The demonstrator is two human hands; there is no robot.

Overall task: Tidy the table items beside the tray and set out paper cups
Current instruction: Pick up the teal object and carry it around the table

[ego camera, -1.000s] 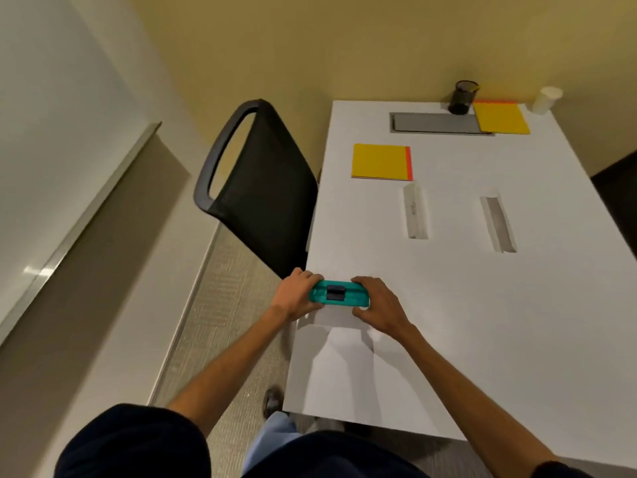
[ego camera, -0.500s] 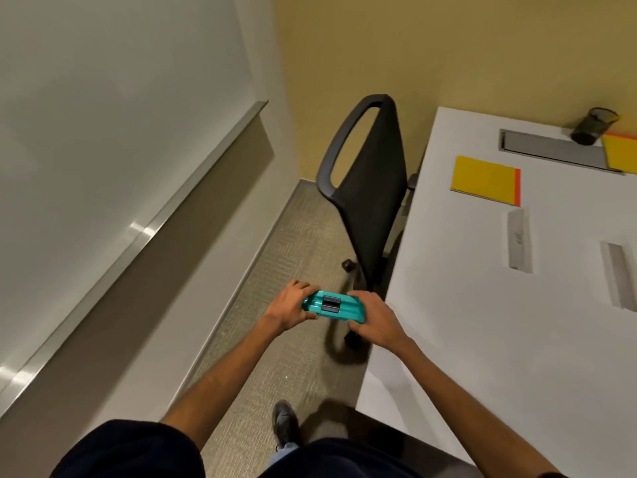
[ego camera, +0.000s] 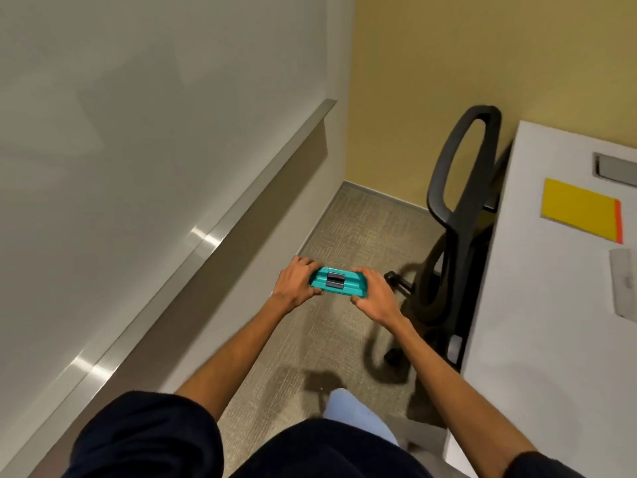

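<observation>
Both hands grip one teal tray (ego camera: 337, 282) over the carpet, off the white table (ego camera: 551, 305): left hand (ego camera: 295, 283) clamps its left end, right hand (ego camera: 373, 297) its right end. Dark block sits mid-tray. Black chair (ego camera: 458, 215) stands beside the table.

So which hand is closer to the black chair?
The right hand, gripping the teal tray's chair-side end; the left hand holds the end toward the wall.

No legible text, perhaps blurred.
</observation>
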